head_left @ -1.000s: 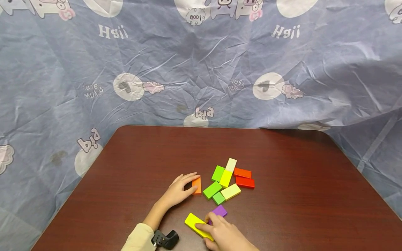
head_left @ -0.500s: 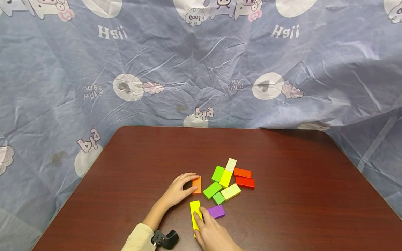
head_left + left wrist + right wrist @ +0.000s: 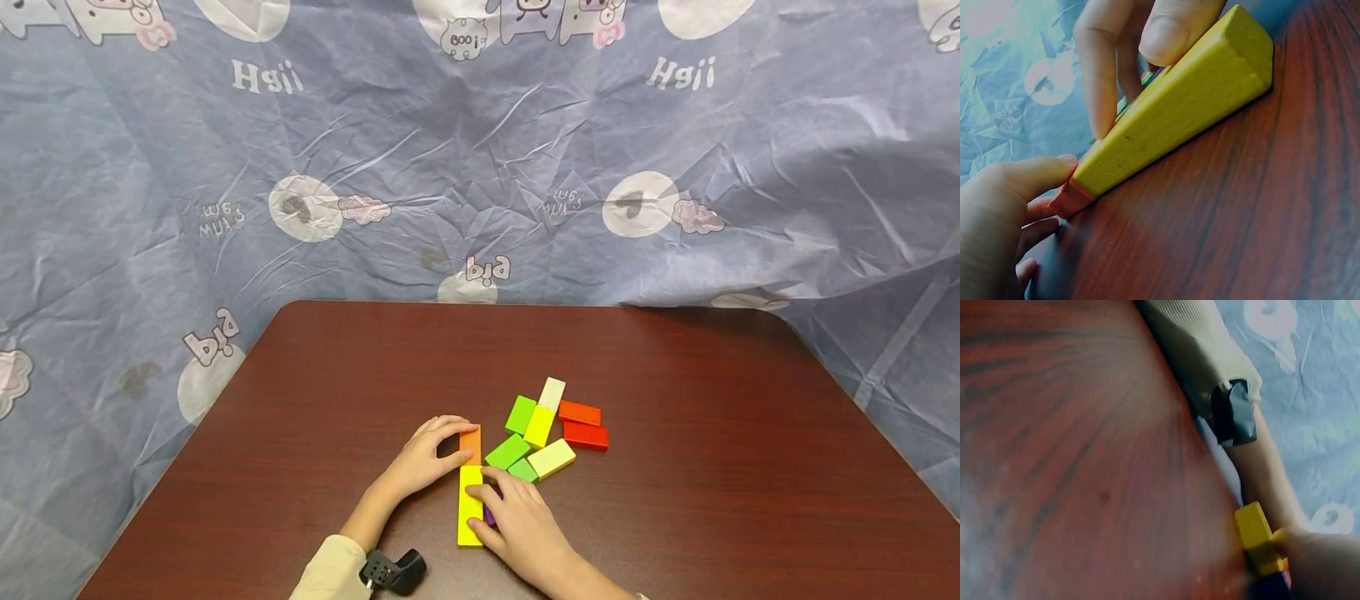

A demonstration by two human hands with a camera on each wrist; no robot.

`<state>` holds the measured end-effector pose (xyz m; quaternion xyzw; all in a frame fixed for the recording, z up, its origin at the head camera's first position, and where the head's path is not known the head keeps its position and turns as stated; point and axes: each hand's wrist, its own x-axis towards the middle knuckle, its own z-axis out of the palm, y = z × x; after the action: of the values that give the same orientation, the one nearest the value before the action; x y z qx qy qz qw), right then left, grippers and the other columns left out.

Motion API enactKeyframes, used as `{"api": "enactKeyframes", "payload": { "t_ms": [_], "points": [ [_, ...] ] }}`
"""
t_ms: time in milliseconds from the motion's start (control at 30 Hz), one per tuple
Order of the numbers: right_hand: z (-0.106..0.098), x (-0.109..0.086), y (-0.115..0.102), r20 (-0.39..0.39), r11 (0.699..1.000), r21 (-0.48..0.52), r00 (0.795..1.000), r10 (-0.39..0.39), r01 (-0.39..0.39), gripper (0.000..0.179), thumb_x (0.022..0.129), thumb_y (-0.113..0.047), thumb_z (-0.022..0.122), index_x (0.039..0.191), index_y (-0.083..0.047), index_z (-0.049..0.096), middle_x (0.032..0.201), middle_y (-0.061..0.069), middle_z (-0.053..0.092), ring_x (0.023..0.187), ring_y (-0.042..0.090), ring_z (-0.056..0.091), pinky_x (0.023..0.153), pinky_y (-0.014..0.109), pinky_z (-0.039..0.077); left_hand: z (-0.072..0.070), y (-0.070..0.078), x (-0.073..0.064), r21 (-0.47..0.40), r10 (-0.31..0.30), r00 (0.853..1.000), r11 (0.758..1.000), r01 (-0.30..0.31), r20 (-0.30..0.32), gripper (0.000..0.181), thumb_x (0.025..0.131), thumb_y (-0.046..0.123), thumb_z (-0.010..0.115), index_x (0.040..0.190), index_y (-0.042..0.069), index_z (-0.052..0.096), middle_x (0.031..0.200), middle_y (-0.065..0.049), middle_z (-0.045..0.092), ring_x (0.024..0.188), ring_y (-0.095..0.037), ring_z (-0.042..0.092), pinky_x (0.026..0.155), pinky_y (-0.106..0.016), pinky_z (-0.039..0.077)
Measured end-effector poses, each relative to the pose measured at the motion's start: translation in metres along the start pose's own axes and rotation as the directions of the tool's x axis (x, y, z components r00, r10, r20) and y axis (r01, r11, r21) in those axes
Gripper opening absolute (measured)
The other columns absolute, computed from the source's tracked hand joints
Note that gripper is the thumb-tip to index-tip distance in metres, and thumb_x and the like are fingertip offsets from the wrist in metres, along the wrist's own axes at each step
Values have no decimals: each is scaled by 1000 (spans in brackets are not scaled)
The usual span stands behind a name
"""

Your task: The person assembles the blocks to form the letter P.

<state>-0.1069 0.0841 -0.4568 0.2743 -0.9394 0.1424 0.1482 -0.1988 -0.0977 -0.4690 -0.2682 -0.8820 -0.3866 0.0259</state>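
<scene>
My left hand [image 3: 427, 457] holds an orange wooden block [image 3: 471, 442] by its left side, thumb and fingertips on it. A long yellow block [image 3: 470, 508] lies flat in line with it, its far end meeting the orange block's near end. My right hand [image 3: 528, 527] grips the yellow block from the right, fingertips over its top edge. In the left wrist view the yellow block [image 3: 1172, 112] abuts the orange block [image 3: 1072, 199]. A purple block [image 3: 490, 517] lies against the yellow block's right side, mostly hidden under the right hand.
Right of the orange block is a loose cluster: green blocks [image 3: 507, 452], a short yellow block [image 3: 539, 427], cream blocks [image 3: 552, 458] and red blocks [image 3: 586, 436]. All lie on the brown table [image 3: 697, 500]. A printed blue-grey cloth [image 3: 420, 167] hangs behind it.
The right hand has turned the yellow block from slanted to straight and slid it away from me against the orange block. The purple block has shifted left beside it. The left hand stays put.
</scene>
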Motion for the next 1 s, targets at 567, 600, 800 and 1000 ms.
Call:
{"api": "enactKeyframes", "payload": {
  "t_ms": [567, 600, 800, 1000],
  "points": [
    [3, 0, 4, 21, 994, 67, 997, 80, -82, 36, 83, -41, 60, 115, -25, 61, 128, -1, 54, 105, 16, 57, 87, 37, 40, 4, -3, -1, 54, 44, 999, 998, -43, -20, 39, 83, 38, 62, 120, 25, 59, 121, 3, 57, 119, -21, 47, 102, -54, 32],
    [3, 0, 4, 20, 994, 68, 997, 81, -82, 36, 83, -41, 60, 115, -25, 61, 128, -1, 54, 105, 16, 57, 87, 37, 40, 4, -3, 0, 54, 44, 999, 998, -42, -21, 39, 83, 38, 62, 120, 25, 59, 121, 3, 57, 119, -21, 47, 102, -54, 31],
    [4, 2, 5, 2, 996, 50, 998, 70, -70, 38, 83, -42, 60, 116, -25, 60, 130, -1, 52, 105, 15, 57, 86, 37, 40, 4, -2, 1, 82, 42, 999, 996, -39, -31, 41, 85, 40, 59, 123, 24, 57, 127, 1, 54, 123, -22, 45, 105, -54, 28],
    [5, 1, 5, 43, 996, 44, 996, 80, -82, 40, 84, -45, 57, 119, -26, 58, 133, -2, 51, 108, 16, 57, 88, 38, 40, 4, 4, -15, 50, -16, 999, 999, 14, 35, 55, 87, 48, 52, 137, 30, 39, 148, 1, 30, 136, -25, 28, 106, -59, 24]
  ]
}}
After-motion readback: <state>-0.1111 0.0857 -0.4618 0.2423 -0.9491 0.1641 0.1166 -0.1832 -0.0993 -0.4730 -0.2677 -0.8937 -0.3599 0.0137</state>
